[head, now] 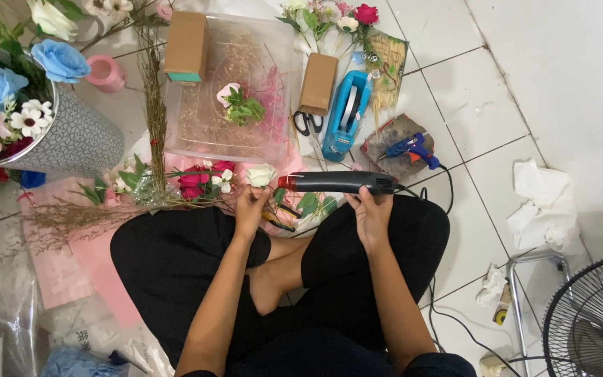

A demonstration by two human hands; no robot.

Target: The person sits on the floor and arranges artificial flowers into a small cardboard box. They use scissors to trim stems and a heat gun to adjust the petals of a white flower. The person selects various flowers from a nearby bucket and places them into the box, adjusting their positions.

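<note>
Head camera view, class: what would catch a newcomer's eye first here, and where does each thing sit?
At the centre, the right hand holds a black heat gun level, its red nozzle aimed at a white rose pinched by the left hand. At upper left, a grey patterned vase brims with blue and pink flowers. A bright blue tape dispenser lies on the white tiles beyond the heat gun.
</note>
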